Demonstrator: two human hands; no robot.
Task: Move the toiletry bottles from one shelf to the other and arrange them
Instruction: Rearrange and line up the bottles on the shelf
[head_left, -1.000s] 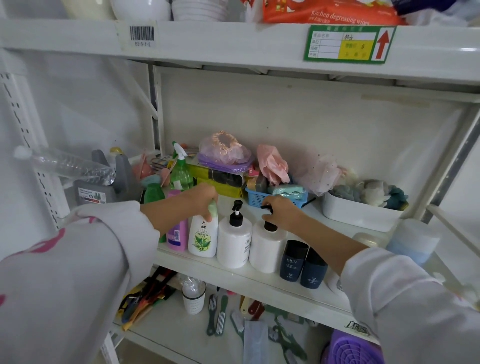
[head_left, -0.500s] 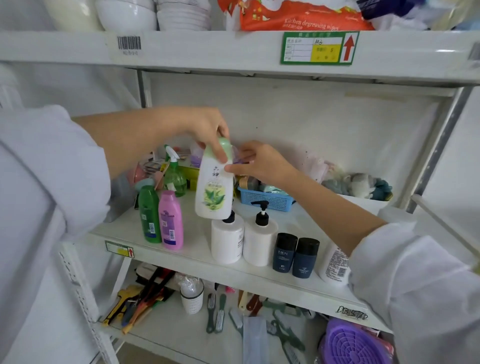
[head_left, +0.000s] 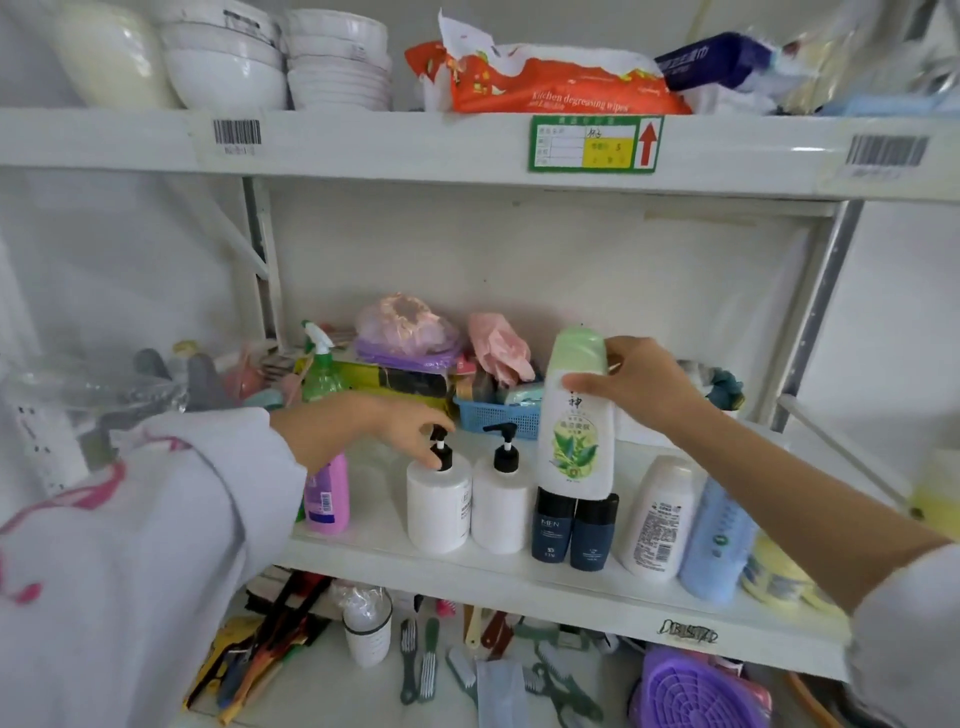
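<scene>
My right hand (head_left: 639, 382) grips a white bottle with a green cap and leaf label (head_left: 574, 431), held upright in the air above two dark blue MEN bottles (head_left: 574, 530). My left hand (head_left: 387, 428) pinches the black pump neck of the left white pump bottle (head_left: 439, 506). A second white pump bottle (head_left: 498, 499) stands right beside it. A pink bottle (head_left: 327, 493) stands partly behind my left wrist. A white bottle (head_left: 657, 519) and a light blue bottle (head_left: 719, 540) stand at the right of the middle shelf (head_left: 519, 577).
Behind the bottles are a green spray bottle (head_left: 322, 371), a blue basket (head_left: 498, 415) and bagged items. The top shelf holds stacked white bowls (head_left: 228, 57) and an orange wipes pack (head_left: 550, 85). The lower shelf has brushes, a small cup (head_left: 366, 631) and a purple lid (head_left: 696, 693).
The green-capped bottle passed from my left hand to my right and moved right, over the dark blue bottles. My left hand dropped onto the left pump bottle's neck.
</scene>
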